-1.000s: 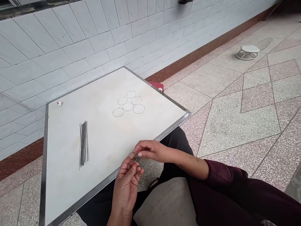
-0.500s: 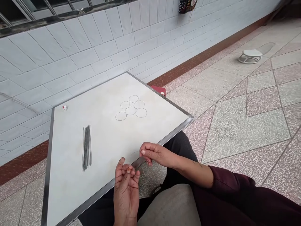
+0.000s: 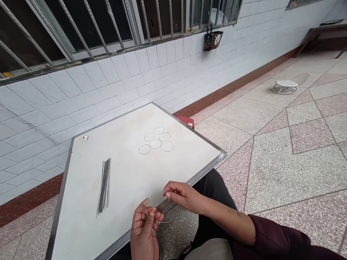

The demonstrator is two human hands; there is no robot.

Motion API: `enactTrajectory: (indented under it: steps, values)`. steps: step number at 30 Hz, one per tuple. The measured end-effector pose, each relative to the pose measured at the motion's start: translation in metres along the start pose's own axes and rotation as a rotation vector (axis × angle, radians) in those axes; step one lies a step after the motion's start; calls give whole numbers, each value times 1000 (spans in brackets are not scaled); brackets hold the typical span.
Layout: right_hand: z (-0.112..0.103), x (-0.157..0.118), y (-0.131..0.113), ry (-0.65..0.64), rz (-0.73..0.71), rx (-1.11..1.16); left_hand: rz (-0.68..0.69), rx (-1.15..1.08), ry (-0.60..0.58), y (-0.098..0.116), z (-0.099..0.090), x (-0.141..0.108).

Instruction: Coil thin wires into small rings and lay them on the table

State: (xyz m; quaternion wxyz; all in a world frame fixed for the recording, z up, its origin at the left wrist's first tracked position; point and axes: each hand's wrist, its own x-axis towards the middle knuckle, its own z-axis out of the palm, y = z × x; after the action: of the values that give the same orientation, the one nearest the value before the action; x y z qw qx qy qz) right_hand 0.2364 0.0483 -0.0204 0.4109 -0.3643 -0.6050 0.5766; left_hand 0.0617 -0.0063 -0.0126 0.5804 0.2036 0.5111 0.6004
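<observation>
My left hand (image 3: 146,227) is at the near edge of the table, palm turned up, with thumb and fingertips pinched on a thin metal wire (image 3: 164,222). A curved end of that wire sticks out to the right below the fingers. My right hand (image 3: 182,196) hovers just to the right, thumb and index finger brought together; I cannot make out whether wire is between them. Several round wire rings (image 3: 144,154) lie grouped on the white tabletop (image 3: 130,177). Left of them lies a bundle of straight dark wires (image 3: 104,189), roughly side by side.
A metal rim (image 3: 202,176) edges the table. Near its far left corner sits a small red-and-white object (image 3: 86,138). Beyond are a tiled wall (image 3: 114,79) and barred windows. A red stool (image 3: 187,121) is partly behind the table; a low white chair (image 3: 285,86) stands farther right.
The view has tilted up, so everything sits lower in the picture. The wire arc seen running between my two hands no longer shows. The rings and the bundle stay in place.
</observation>
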Motion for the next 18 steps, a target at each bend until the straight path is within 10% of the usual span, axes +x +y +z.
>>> enactTrajectory:
  steps: [18]
  values:
    - [-45, 50, 47, 186, 163, -372, 49, 333, -130, -25, 31, 97]
